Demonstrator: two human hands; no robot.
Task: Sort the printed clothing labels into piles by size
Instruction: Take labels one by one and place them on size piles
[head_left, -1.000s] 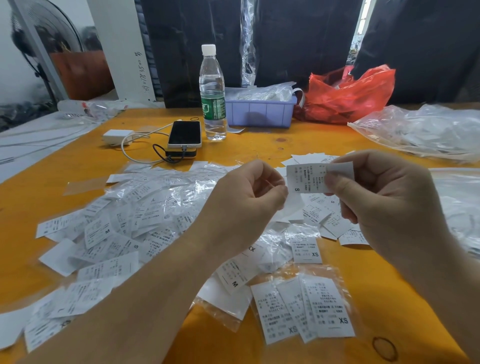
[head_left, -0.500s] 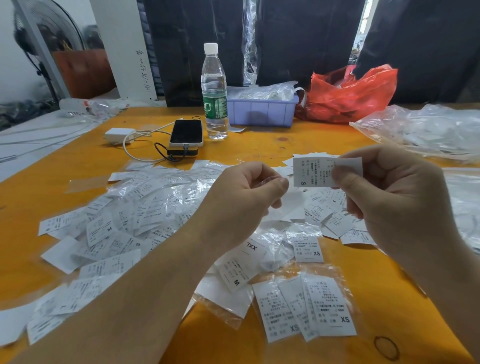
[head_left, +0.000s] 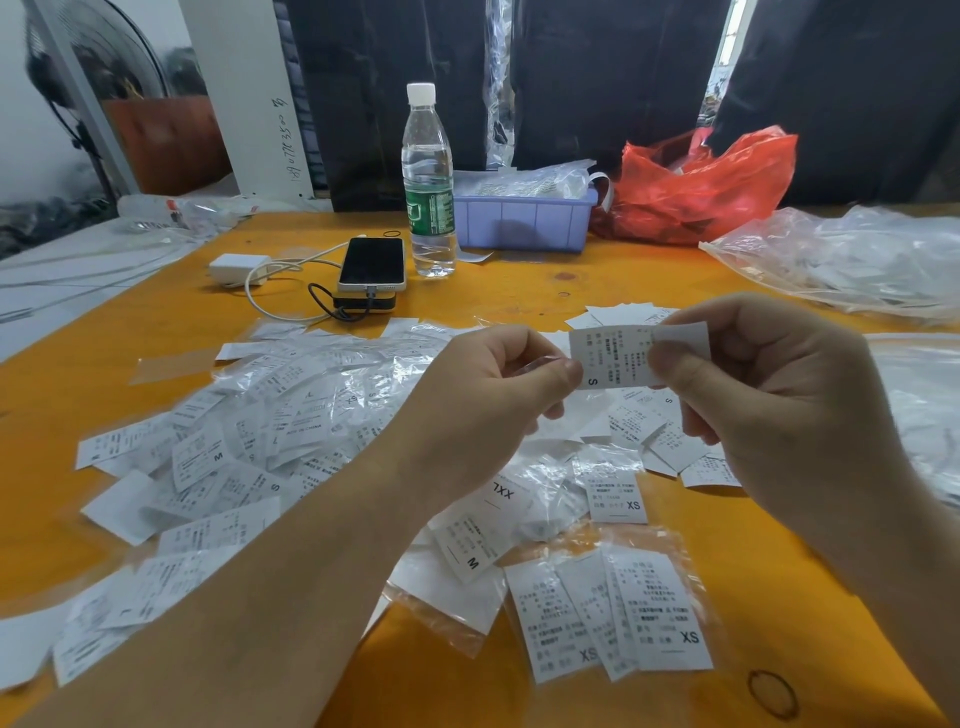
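Observation:
My right hand (head_left: 769, 410) pinches a white label marked S (head_left: 615, 358) above the table, thumb on its printed face. My left hand (head_left: 483, 400) has its fingers curled, and its thumb and forefinger meet at the label's left edge. Below lies a big heap of loose white labels and clear sleeves (head_left: 270, 431) on the orange table (head_left: 519, 296). A small pile of S labels (head_left: 649, 426) lies under my right hand. Near the front sits a clear sleeve with XS labels (head_left: 623, 613). An M label (head_left: 467, 545) and an XXL label (head_left: 501, 491) lie by my left wrist.
At the back stand a water bottle (head_left: 428, 182), a phone on a power bank (head_left: 371, 265) with a white charger (head_left: 236, 267), a lilac tray (head_left: 524, 221) and a red bag (head_left: 701, 187). Clear plastic bags (head_left: 852, 260) cover the right side. A rubber band (head_left: 771, 693) lies front right.
My left hand has come right, up to the left edge of the S label. My right hand kept the label at about the same height.

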